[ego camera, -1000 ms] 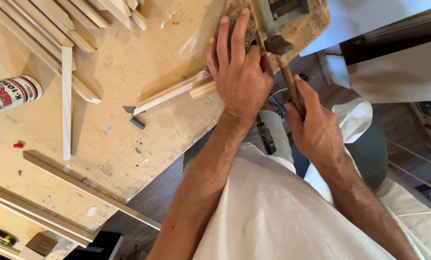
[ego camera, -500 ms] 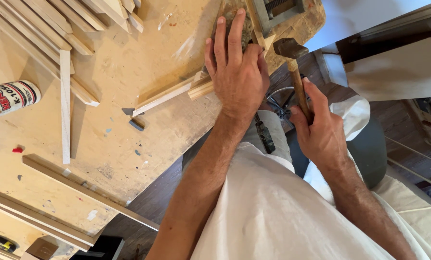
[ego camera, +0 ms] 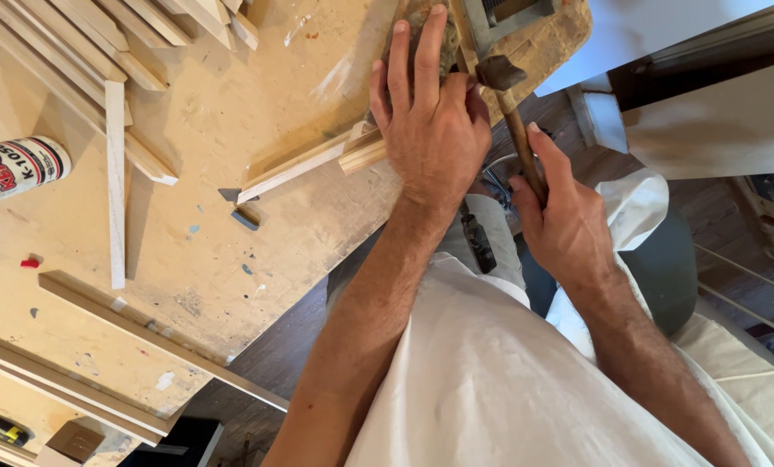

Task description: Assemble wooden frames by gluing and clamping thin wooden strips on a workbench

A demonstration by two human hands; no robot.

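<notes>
My left hand (ego camera: 427, 121) lies flat, fingers spread, pressing down on the joined ends of two pale wooden strips (ego camera: 305, 164) at the corner of the plywood workbench (ego camera: 188, 251). My right hand (ego camera: 564, 220) grips the wooden handle of a hammer (ego camera: 512, 117). The hammer's dark metal head sits right beside my left hand's knuckles, against a metal clamp fixture (ego camera: 499, 17) at the bench corner. What lies under my left palm is hidden.
Several loose wooden strips (ego camera: 114, 182) lie across the bench's left and top. A white and red glue tube (ego camera: 15, 169) lies at the left edge. Long wooden rails (ego camera: 145, 333) run along the bench's near side. Dark floor and white panels are at the right.
The hammer head swung away from the clamp half a second ago and has come back down against it. My left hand has stayed pressed on the strips.
</notes>
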